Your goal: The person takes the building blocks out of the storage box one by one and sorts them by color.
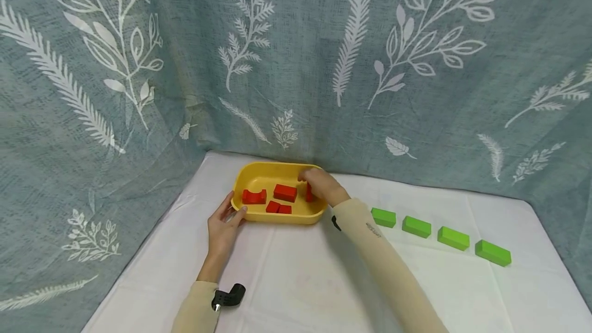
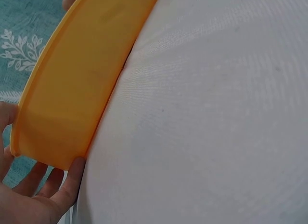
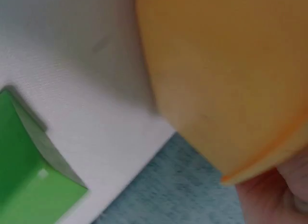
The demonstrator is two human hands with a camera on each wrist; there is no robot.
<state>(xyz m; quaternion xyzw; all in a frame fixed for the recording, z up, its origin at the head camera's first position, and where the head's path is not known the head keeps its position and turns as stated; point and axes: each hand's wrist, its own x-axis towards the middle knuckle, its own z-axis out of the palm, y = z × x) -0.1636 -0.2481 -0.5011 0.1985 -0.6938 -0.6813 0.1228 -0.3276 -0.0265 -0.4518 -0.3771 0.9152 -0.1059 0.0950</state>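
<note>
A yellow plastic tub (image 1: 277,218) stands on the white cloth near the back edge. My left hand (image 1: 223,227) grips its near left corner. In the left wrist view, the thumb is at the rim and the fingers (image 2: 71,185) curve under the end wall. My right hand (image 1: 321,185) reaches over the tub's right end, fingers bent down around an upright red block (image 1: 309,192) that it partly covers. Left of that, inside the tub, lie a red rectangular block (image 1: 284,192), a red arch-shaped block (image 1: 254,197) and two small red pieces (image 1: 279,207).
To the right of the tub, several green blocks (image 1: 417,226) lie spaced in a slanting row on the white cloth (image 1: 296,276). The closest one (image 3: 43,171) shows beside the tub in the right wrist view. A grey-green leaf-patterned curtain (image 1: 305,66) hangs right behind the table.
</note>
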